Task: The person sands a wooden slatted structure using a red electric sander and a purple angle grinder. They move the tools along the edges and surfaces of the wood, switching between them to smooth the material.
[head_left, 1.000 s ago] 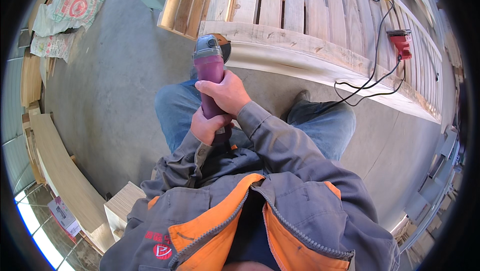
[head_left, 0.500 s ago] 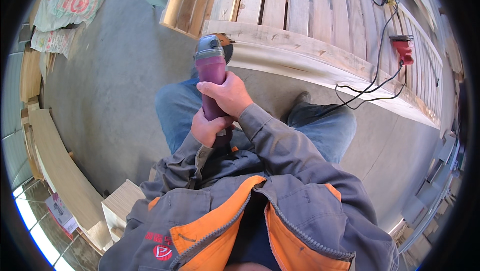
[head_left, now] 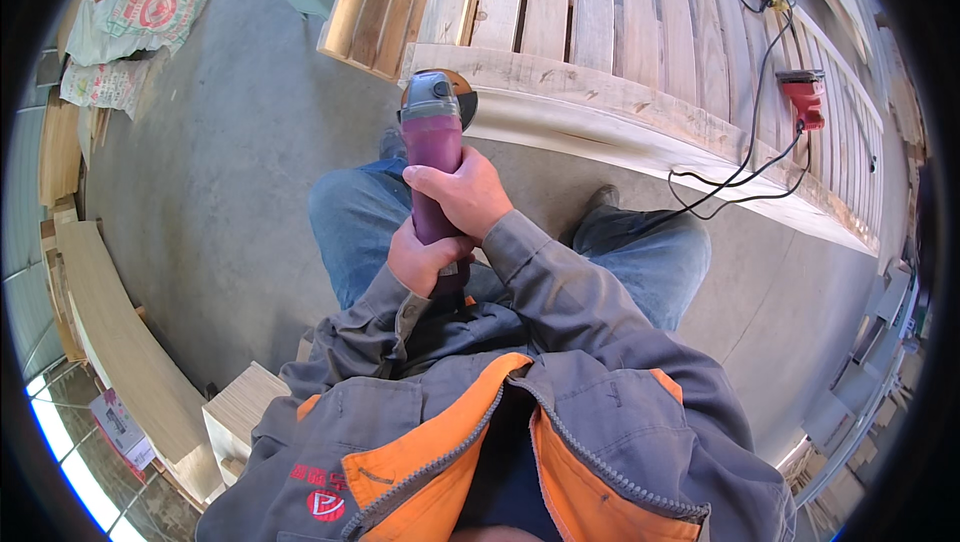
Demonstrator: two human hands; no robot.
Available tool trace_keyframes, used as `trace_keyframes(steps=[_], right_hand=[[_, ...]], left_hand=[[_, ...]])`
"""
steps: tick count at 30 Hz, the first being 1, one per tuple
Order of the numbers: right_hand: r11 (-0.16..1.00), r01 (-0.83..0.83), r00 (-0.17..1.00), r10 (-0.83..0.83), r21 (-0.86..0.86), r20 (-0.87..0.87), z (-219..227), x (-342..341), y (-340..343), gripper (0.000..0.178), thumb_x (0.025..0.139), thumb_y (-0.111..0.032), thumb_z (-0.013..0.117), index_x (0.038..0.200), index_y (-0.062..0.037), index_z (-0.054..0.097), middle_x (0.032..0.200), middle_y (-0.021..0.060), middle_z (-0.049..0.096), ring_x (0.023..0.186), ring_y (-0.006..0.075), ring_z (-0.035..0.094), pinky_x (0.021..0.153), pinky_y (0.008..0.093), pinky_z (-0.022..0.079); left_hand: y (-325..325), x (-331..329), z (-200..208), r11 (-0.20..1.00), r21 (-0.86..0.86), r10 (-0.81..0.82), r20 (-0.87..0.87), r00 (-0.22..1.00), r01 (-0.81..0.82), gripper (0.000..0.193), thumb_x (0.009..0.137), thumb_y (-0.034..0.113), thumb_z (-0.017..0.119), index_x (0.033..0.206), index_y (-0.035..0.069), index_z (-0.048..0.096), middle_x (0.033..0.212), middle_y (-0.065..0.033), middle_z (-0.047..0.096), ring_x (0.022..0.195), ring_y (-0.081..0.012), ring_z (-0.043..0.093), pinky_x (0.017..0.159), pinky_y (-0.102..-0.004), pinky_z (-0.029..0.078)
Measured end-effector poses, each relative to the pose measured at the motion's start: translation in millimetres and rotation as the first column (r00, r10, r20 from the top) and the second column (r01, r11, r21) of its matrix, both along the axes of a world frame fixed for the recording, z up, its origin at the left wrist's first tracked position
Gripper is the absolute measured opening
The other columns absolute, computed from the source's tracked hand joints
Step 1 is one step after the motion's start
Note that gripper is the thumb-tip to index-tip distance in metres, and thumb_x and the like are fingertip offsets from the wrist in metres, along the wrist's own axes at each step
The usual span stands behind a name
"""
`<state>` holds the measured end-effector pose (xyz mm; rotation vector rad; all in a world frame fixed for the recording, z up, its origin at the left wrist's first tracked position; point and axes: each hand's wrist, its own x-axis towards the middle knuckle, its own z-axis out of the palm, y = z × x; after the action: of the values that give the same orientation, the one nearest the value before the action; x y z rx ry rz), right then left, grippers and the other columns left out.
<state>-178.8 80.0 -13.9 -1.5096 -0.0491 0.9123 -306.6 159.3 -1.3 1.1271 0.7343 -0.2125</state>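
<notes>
Both my hands are wrapped round a purple angle grinder (head_left: pixel 436 149), held between my knees with its grey head pointing away from me. My left hand (head_left: pixel 420 260) grips the rear of the body. Further forward, my right hand (head_left: pixel 470 194) closes round the middle, thumb across the top. The grinder's orange and dark disc (head_left: pixel 462 95) is at the near left end of a slatted wooden frame (head_left: pixel 590 79), close to its front board. Whether disc and wood touch, I cannot tell.
A red power tool (head_left: pixel 803 99) lies on the slats at the right, its black cable (head_left: pixel 745 177) looping over the front edge. White sacks (head_left: pixel 150 12) lie at the far left. Long boards (head_left: pixel 130 332) and a wooden block (head_left: pixel 245 400) stand at my left.
The grinder has shifted slightly to the right, its head now nearer the front board. Both hands have moved with it and keep their grip.
</notes>
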Motion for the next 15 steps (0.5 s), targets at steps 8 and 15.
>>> trace_keyframes(steps=[8, 15], right_hand=[[0.999, -0.020, 0.999, 0.021, 0.032, -0.032, 5.2, 3.1, 0.7, 0.061, 0.079, -0.037, 0.086, 0.117, 0.0078, 0.067, 0.105, 0.0179, 0.075, 0.092, 0.0235, 0.073, 0.082, 0.0376, 0.059], [1.000, 0.011, 1.000, -0.011, 0.009, -0.020, -1.9, 0.7, 1.2, 0.058, 0.081, -0.036, 0.086, 0.116, 0.0069, 0.068, 0.104, 0.0160, 0.075, 0.092, 0.0222, 0.073, 0.082, 0.0370, 0.059]], left_hand=[[0.7, -0.7, -1.1, 0.999, -0.023, 0.032, 0.000, 0.999, -0.032, 0.044, 0.084, 0.003, 0.078, 0.124, -0.001, 0.062, 0.101, -0.0124, 0.075, 0.082, -0.0257, 0.075, 0.072, -0.0366, 0.060], [-0.5, 1.7, -1.1, 1.000, -0.017, 0.023, 0.011, 1.000, -0.023, 0.043, 0.082, 0.002, 0.076, 0.123, -0.001, 0.064, 0.101, -0.0125, 0.075, 0.084, -0.0258, 0.075, 0.073, -0.0361, 0.060]])
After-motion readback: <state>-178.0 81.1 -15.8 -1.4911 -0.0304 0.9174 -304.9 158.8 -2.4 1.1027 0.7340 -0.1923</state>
